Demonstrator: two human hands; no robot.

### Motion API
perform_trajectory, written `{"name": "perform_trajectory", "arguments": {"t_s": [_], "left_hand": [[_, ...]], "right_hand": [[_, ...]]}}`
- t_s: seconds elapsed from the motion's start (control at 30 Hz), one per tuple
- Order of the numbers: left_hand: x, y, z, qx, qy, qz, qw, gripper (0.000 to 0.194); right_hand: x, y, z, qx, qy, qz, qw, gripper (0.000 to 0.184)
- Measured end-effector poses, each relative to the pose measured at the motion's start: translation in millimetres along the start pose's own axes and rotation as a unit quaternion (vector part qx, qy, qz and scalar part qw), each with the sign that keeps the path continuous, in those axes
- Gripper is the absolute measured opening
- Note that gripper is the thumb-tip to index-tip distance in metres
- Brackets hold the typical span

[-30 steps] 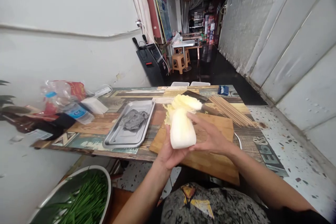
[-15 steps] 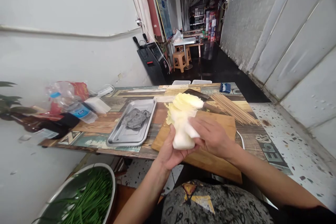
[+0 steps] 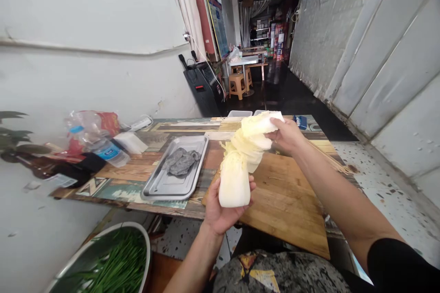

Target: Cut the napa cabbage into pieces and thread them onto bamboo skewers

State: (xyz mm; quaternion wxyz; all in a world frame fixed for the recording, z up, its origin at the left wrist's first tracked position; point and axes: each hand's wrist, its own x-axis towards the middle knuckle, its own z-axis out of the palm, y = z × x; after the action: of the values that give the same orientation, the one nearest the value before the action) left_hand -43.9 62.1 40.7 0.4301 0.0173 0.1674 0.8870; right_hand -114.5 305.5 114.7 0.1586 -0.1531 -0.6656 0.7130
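Note:
My left hand (image 3: 220, 210) cups a pale napa cabbage (image 3: 234, 185) from below, its white base towards me, above the wooden cutting board (image 3: 288, 206). My right hand (image 3: 288, 136) is stretched forward, thumb and fingers closed on the white stem end of a cabbage leaf (image 3: 263, 124). That leaf's yellow frilly part reaches back towards the head's top. More pale leaves show under and beside it. Where they overlap, I cannot tell whether the leaf is still joined to the head.
A metal tray (image 3: 158, 187) with a crumpled grey cloth (image 3: 182, 161) lies left of the board. Wooden skewers (image 3: 330, 158) and a blue box (image 3: 300, 122) are at the right. A water bottle (image 3: 112, 152) stands far left. Below is a basin (image 3: 148, 242) of long green leaves (image 3: 120, 256).
My right hand has moved from the cabbage's base forward and to the right, now gripping a leaf by its stem. The cabbage base has turned and dropped slightly towards me in my left hand.

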Motion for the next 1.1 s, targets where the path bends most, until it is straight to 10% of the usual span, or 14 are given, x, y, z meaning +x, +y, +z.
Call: {"name": "perform_trajectory", "arguments": {"t_s": [0.13, 0.33, 0.57, 0.77, 0.9, 1.1], "left_hand": [[-1, 5, -6.1, -0.017, 0.024, 0.012, 0.999, 0.071], [1, 7, 2.6, -0.006, 0.088, 0.034, 0.996, 0.044], [8, -3, 22.7, -0.010, 0.051, -0.018, 0.998, 0.041], [2, -19, 25.5, 0.028, 0.066, -0.001, 0.997, 0.045], [-2, -21, 20.8, 0.026, 0.076, -0.009, 0.997, 0.045], [0, -15, 12.5, 0.048, 0.029, 0.000, 0.998, 0.063]], "right_hand": [[21, 25, 7, -0.128, 0.006, 0.037, 0.991, 0.026], [-10, 28, -12, -0.379, 0.006, 0.035, 0.925, 0.043], [-117, 21, -5, -0.374, -0.258, -0.374, 0.808, 0.083], [-127, 26, -9, -0.374, -0.269, -0.429, 0.777, 0.071], [-127, 17, -17, -0.305, -0.224, -0.451, 0.809, 0.045], [-74, -5, -31, -0.110, -0.013, -0.240, 0.964, 0.047]]}}
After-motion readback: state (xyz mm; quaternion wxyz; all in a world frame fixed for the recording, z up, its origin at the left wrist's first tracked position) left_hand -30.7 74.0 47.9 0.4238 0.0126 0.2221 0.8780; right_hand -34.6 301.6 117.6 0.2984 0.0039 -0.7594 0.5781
